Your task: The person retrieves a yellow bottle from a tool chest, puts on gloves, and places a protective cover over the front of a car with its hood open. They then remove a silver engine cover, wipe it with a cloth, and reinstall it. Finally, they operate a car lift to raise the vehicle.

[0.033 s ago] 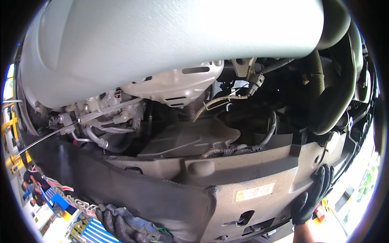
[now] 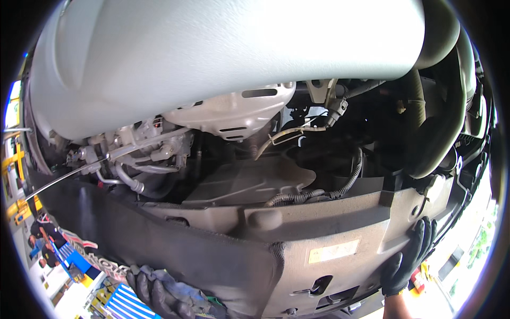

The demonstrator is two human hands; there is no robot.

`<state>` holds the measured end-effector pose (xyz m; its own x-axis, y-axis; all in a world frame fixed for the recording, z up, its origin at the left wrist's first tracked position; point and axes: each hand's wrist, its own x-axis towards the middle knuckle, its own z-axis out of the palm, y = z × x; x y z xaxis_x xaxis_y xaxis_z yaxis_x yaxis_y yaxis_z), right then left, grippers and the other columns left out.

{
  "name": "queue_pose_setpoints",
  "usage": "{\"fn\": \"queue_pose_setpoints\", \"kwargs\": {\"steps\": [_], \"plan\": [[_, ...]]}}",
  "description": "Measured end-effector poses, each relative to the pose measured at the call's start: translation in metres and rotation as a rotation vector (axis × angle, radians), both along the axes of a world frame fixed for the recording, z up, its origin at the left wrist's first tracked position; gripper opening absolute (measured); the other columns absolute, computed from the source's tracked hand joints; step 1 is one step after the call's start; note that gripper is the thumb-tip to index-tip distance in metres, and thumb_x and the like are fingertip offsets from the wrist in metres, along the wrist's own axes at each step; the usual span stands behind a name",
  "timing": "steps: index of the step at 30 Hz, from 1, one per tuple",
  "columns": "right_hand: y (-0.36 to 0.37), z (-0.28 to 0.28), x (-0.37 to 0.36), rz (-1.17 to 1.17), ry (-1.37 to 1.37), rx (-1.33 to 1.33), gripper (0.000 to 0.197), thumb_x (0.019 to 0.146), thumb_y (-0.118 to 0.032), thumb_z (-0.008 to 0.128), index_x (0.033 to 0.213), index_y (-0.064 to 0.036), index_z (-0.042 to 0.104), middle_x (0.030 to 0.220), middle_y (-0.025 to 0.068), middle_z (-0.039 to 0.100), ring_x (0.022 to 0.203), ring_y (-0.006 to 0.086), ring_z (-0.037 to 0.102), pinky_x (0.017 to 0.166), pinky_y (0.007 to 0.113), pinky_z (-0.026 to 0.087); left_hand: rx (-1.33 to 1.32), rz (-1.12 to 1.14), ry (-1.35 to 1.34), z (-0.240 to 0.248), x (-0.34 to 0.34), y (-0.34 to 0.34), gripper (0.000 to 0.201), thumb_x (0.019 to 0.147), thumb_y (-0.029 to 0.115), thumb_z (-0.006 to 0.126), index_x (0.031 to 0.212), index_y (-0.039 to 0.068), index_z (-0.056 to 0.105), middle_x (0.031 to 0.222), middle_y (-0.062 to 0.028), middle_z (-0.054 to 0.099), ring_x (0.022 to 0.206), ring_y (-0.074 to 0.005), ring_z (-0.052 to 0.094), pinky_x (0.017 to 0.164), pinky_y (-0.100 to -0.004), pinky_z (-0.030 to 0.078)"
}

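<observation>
Black rubber-coated gloves cover both my hands as I stand at the open engine bay, its grey hood [image 2: 223,58] arching overhead. My right hand [image 2: 410,258] lies flat with its fingers spread wide against the right end of the grey plastic radiator cover panel [image 2: 319,228], gripping nothing, only pressing on its face near the pale sticker [image 2: 333,251]. My left hand [image 2: 159,292] curls its fingers up under the lower edge of the dark fender cover cloth [image 2: 159,239] draped over the front of the car; I cannot tell whether it pinches the cloth or only props it. Both hands sit exactly as in the other picture, so nothing has shifted. Behind the panel lie the silver heat shield [image 2: 234,114] and a corrugated wire loom [image 2: 319,194].
</observation>
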<state>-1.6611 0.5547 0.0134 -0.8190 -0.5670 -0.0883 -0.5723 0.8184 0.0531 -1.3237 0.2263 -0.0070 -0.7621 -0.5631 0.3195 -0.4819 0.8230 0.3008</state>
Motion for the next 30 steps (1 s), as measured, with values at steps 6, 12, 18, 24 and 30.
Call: {"fn": "queue_pose_setpoints", "kwargs": {"steps": [6, 12, 18, 24, 30], "plan": [[-0.010, 0.008, -0.003, 0.101, 0.050, -0.013, 0.062, 0.098, -0.036, 0.036, 0.143, 0.0069, 0.040, 0.146, 0.0256, 0.042, 0.142, 0.0467, 0.029, 0.116, 0.055, 0.020, 0.031, -0.036, -0.233, 0.039, -0.003, -0.004, 0.058, 0.101, 0.043, 0.037, 0.132, -0.005, 0.051, 0.140, -0.0226, 0.046, 0.134, -0.0499, 0.038, 0.112, -0.0632, 0.026], [-0.015, 0.020, 0.008, 0.154, 0.096, -0.032, 0.055, 0.098, -0.024, 0.043, 0.145, 0.0048, 0.037, 0.149, 0.0234, 0.040, 0.144, 0.0389, 0.029, 0.118, 0.053, 0.019, -0.021, -0.008, 0.093, 0.031, 0.009, -0.001, 0.020, 0.092, 0.024, 0.060, 0.106, 0.010, 0.065, 0.127, -0.0134, 0.056, 0.125, -0.0419, 0.047, 0.106, -0.0587, 0.032], [-0.135, 0.081, 0.125, 0.321, -0.266, -0.811, 0.048, 0.097, -0.008, 0.050, 0.143, 0.0033, 0.043, 0.153, 0.0228, 0.036, 0.145, 0.0349, 0.029, 0.119, 0.043, 0.020, -0.050, 0.120, 0.163, 0.039, 0.034, 0.014, 0.025, 0.079, 0.014, 0.072, 0.104, 0.011, 0.067, 0.114, -0.0065, 0.061, 0.116, -0.0319, 0.054, 0.097, -0.0471, 0.044], [-0.245, 0.015, 0.265, 0.585, -0.563, -0.808, 0.044, 0.098, -0.024, 0.054, 0.134, 0.0008, 0.052, 0.141, 0.0225, 0.050, 0.138, 0.0379, 0.037, 0.115, 0.048, 0.027, 0.442, 0.521, 0.726, -0.010, 0.113, 0.033, 0.028, 0.085, 0.006, 0.062, 0.113, 0.005, 0.061, 0.113, -0.0153, 0.060, 0.097, -0.0346, 0.055, 0.089, -0.0452, 0.045], [-0.230, 0.019, 0.306, 0.635, 0.203, -0.492, 0.052, 0.094, -0.039, 0.056, 0.137, -0.0094, 0.053, 0.139, 0.0195, 0.051, 0.132, 0.0366, 0.042, 0.110, 0.048, 0.034, 0.928, 0.331, 1.170, 0.036, 0.379, 0.092, 0.032, 0.098, 0.022, 0.052, 0.126, 0.006, 0.055, 0.118, -0.0099, 0.059, 0.112, -0.0225, 0.055, 0.097, -0.0356, 0.044]]}}
